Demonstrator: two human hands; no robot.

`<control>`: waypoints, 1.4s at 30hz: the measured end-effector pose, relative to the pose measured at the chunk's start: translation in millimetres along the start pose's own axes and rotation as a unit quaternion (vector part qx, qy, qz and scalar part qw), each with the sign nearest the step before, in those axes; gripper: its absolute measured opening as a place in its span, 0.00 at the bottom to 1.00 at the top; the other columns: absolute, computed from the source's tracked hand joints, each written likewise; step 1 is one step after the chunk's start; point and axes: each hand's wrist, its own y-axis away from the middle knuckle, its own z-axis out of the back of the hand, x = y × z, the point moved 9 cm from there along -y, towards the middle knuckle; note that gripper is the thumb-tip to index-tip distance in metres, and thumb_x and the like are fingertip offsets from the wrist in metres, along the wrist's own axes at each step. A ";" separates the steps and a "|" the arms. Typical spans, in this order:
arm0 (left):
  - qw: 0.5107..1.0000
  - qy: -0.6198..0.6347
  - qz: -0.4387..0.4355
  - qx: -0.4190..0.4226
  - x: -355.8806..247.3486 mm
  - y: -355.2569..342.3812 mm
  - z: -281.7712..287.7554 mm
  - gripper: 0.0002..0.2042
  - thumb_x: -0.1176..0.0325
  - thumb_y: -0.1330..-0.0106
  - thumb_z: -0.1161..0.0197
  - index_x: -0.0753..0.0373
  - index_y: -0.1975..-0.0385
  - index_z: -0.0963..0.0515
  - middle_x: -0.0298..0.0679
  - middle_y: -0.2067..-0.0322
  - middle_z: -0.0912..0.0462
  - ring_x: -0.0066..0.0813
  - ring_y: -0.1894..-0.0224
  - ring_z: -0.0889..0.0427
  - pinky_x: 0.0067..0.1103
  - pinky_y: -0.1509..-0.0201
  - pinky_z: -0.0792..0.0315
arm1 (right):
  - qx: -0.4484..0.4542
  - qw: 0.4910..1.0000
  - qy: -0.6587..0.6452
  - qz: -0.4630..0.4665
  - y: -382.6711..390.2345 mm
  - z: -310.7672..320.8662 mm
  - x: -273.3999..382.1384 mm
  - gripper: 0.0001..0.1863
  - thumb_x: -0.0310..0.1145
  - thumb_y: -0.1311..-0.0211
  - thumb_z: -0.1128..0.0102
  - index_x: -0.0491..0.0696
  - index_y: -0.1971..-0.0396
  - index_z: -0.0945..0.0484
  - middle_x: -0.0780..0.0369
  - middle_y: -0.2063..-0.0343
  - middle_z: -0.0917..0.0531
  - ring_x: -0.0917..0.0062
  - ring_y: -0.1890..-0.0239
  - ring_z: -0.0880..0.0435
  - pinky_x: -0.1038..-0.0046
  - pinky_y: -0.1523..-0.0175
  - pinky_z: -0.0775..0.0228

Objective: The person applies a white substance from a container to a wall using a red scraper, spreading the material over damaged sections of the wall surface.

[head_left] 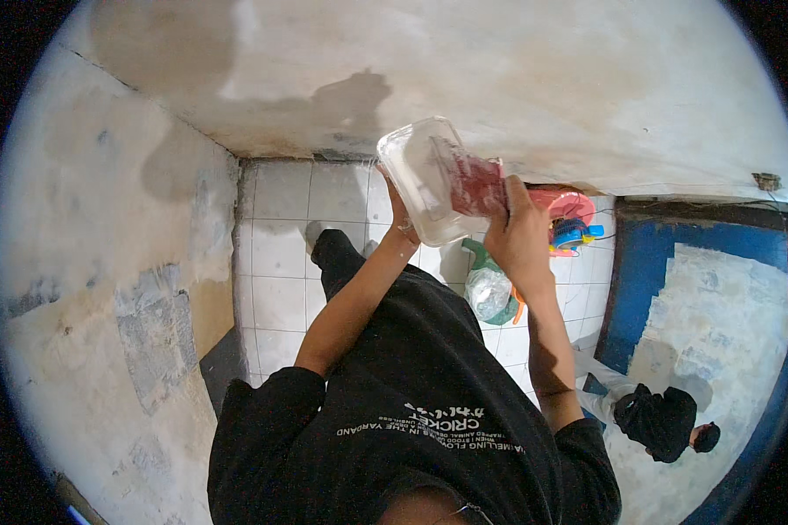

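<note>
In front of me I hold up a clear plastic tub [422, 226] with rounded corners, tilted, with whitish smears inside. My left hand [399, 208] supports the tub along its left side; most of its fingers are hidden behind the tub. A flat red scraper [477, 184], smeared with white paste, is gripped in my right hand [518, 229]. The scraper's blade end reaches over the tub's opening, and whether it touches the inside I cannot tell.
A stained, patchy wall [499, 79] rises ahead. On the white tiled floor [278, 249] are a pink basin [573, 206], a blue tool [576, 234] and a green-and-clear plastic bag [488, 293]. Another person [661, 422] in black is at the lower right, by a blue wall [632, 289].
</note>
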 end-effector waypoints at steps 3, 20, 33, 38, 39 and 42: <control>0.999 -0.019 -0.007 0.036 -1.9 -3.6 0.3 0.47 0.24 0.47 0.59 0.55 0.35 0.42 0.42 0.42 0.32 0.43 0.42 0.29 0.41 0.38 0.34 | 0.004 0.999 0.027 0.022 3.0 -11.0 -6.8 0.07 0.20 0.49 0.47 0.39 0.68 0.29 0.47 0.80 0.25 0.47 0.76 0.24 0.59 0.73 0.35; 0.998 -0.038 -0.055 -0.019 -10.1 -6.3 0.1 0.43 0.26 0.43 0.61 0.55 0.35 0.42 0.40 0.41 0.32 0.38 0.42 0.30 0.38 0.39 0.32 | -0.045 0.994 0.093 0.017 -11.3 14.2 -7.2 0.13 0.16 0.55 0.52 0.39 0.65 0.28 0.44 0.81 0.24 0.45 0.75 0.24 0.53 0.71 0.34; 0.995 -0.059 -0.076 -0.015 -8.6 -5.8 -10.9 0.46 0.24 0.46 0.60 0.54 0.35 0.42 0.41 0.41 0.33 0.42 0.40 0.32 0.41 0.36 0.36 | -0.046 0.996 0.077 0.008 -3.5 2.1 -13.9 0.15 0.16 0.57 0.54 0.39 0.65 0.29 0.45 0.82 0.25 0.47 0.76 0.24 0.54 0.71 0.35; 0.998 -0.021 -0.044 0.032 -6.9 -7.9 -8.5 0.43 0.26 0.45 0.59 0.53 0.36 0.40 0.40 0.43 0.30 0.38 0.42 0.30 0.39 0.37 0.34 | -0.014 0.999 0.046 0.005 -1.6 -6.6 -3.8 0.11 0.17 0.54 0.52 0.40 0.67 0.29 0.45 0.82 0.25 0.45 0.76 0.25 0.53 0.70 0.35; 0.998 -0.015 -0.040 0.038 -4.8 -9.0 -10.6 0.43 0.26 0.45 0.59 0.53 0.37 0.39 0.40 0.43 0.30 0.38 0.42 0.30 0.39 0.37 0.34 | -0.018 0.999 0.051 0.005 -3.1 -3.6 -2.8 0.10 0.17 0.53 0.52 0.40 0.68 0.29 0.45 0.82 0.25 0.45 0.76 0.25 0.53 0.70 0.36; 0.999 -0.002 -0.052 -0.002 -5.7 -8.2 2.1 0.45 0.25 0.46 0.57 0.54 0.37 0.39 0.42 0.43 0.31 0.42 0.42 0.31 0.41 0.37 0.35 | -0.012 0.999 0.046 -0.018 -6.6 -7.1 -2.4 0.08 0.18 0.53 0.51 0.40 0.70 0.30 0.45 0.81 0.25 0.45 0.75 0.25 0.53 0.70 0.36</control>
